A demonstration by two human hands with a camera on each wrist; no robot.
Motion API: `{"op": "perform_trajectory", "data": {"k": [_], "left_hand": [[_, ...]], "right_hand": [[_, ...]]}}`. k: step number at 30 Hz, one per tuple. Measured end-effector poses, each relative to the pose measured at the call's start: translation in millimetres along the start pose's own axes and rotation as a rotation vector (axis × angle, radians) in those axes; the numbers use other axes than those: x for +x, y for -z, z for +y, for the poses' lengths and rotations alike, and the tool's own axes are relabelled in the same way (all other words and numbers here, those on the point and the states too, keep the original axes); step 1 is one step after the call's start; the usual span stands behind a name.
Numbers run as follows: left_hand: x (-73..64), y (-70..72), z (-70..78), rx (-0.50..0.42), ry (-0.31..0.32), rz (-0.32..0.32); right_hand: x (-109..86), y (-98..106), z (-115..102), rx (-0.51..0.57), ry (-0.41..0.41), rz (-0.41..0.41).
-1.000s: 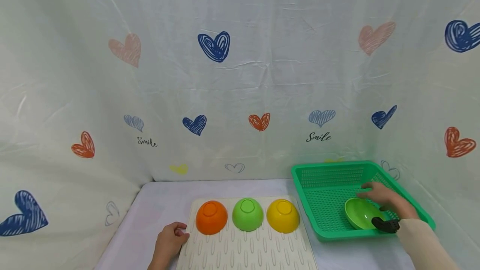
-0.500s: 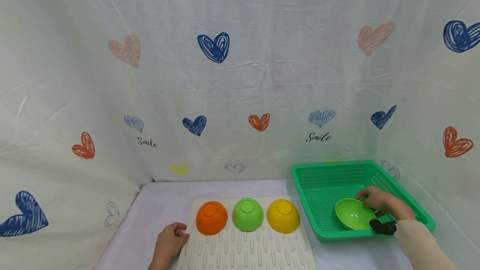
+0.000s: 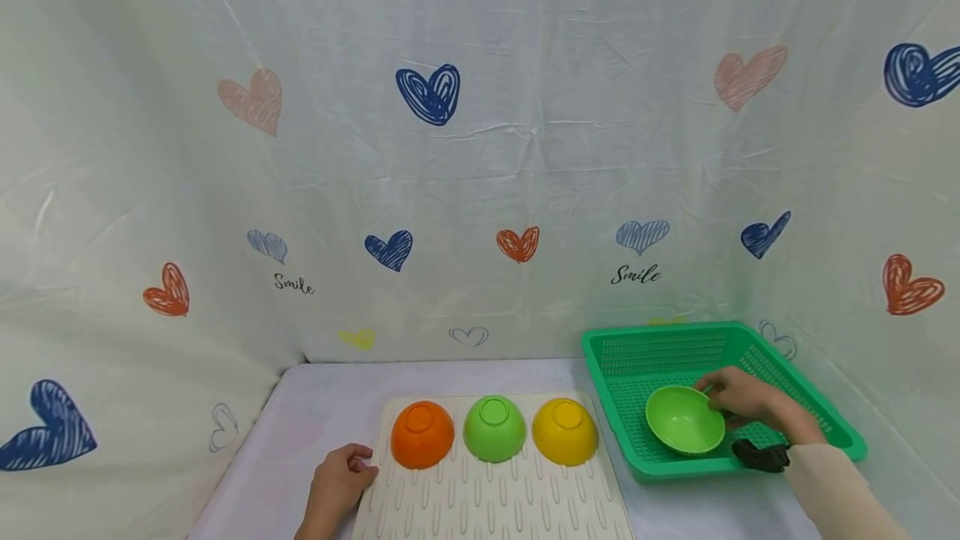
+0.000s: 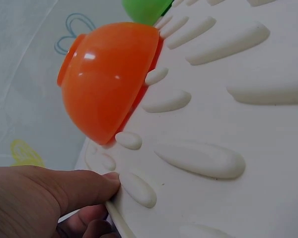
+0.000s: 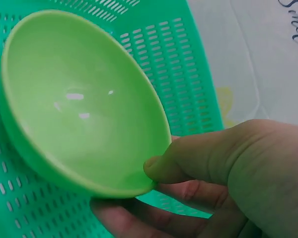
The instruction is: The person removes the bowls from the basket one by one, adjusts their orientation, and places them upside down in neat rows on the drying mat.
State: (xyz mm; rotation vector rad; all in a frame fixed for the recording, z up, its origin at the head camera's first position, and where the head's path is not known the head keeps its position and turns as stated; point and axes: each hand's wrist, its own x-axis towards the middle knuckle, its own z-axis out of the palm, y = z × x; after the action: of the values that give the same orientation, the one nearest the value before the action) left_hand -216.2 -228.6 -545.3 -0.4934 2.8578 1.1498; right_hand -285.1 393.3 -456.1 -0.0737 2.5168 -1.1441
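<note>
My right hand [image 3: 746, 396] pinches the rim of a light green bowl [image 3: 684, 420] inside the green plastic basket [image 3: 637, 463]. In the right wrist view the thumb lies over the inner edge of the tilted bowl [image 5: 79, 99], with fingers beneath its outer wall. At the left edge of a cream ridged mat [image 3: 495, 515], my left hand [image 3: 339, 482] grips that edge, thumb on top and fingers curled below. Three upturned bowls stand in a row along the mat's far side: an orange bowl [image 3: 422, 435], a green bowl [image 3: 494, 429] and a yellow bowl [image 3: 565, 432].
The basket stands right of the mat, its raised slotted walls around the bowl. A white-covered table [image 3: 300, 407] lies under everything. Behind and at both sides hangs a white curtain [image 3: 480, 173] printed with hearts.
My right hand has taken hold of the light green bowl by its rim and brought it leftward and slightly up within the basket. The left hand and the row of bowls stay put.
</note>
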Motion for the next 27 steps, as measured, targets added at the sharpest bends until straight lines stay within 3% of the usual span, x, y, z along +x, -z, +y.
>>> {"op": "perform_trajectory", "data": {"k": [6,13,27], "left_hand": [[1.2,0.0,-0.5,0.006,-0.002,-0.004],[0.1,0.7,-7.0,-0.017,-0.071,0.018],[-1.3,2.4,-5.3,-0.024,-0.055,0.003]], "right_hand": [[-4.4,-1.7,-9.6,0.022,0.047,-0.002],[-9.4,-9.6,-22.3,0.066,0.125,0.021],[-21.5,-32.5,-69.9,0.102,0.205,0.102]]}}
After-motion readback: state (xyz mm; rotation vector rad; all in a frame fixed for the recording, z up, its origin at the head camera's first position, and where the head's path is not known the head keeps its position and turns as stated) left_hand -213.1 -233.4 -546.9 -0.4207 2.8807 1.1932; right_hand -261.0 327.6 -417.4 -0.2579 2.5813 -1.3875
